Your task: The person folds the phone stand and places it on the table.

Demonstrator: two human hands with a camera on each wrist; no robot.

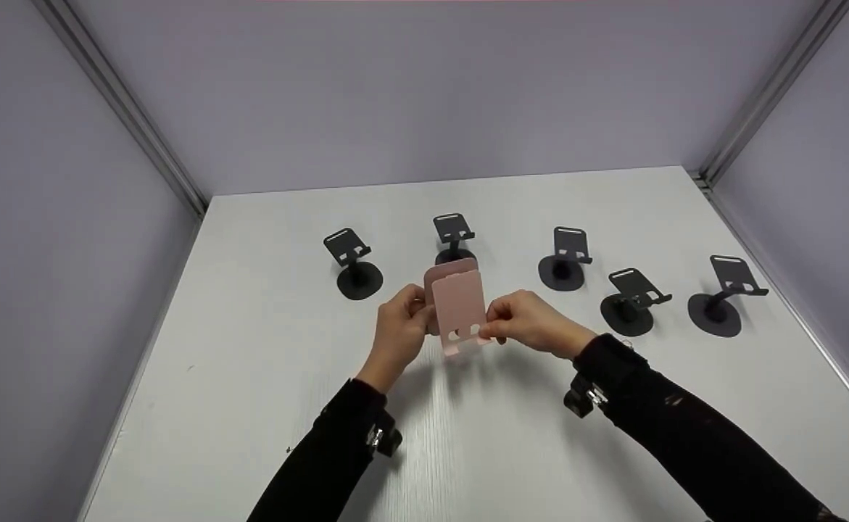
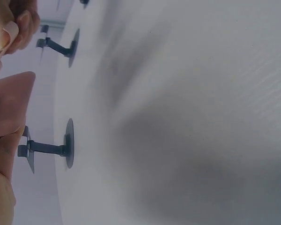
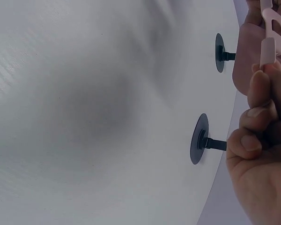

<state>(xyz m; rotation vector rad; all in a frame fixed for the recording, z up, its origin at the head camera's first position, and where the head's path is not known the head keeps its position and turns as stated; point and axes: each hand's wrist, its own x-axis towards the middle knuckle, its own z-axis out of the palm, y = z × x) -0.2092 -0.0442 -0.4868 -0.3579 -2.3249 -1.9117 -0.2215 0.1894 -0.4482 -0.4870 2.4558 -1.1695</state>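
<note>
A pink phone stand is held up over the white table between both hands. My left hand grips its rounded base, which sits behind the slotted plate. From the other side, my right hand pinches the plate's lower corner, by one of the small front lips. The plate faces up toward the head camera and overlaps much of the base. Most of the joint linking plate and base is hidden.
Several black phone stands with round bases stand on the white table: one at the left, one behind the pink stand, others on the right. Pale panels enclose the table's back and sides.
</note>
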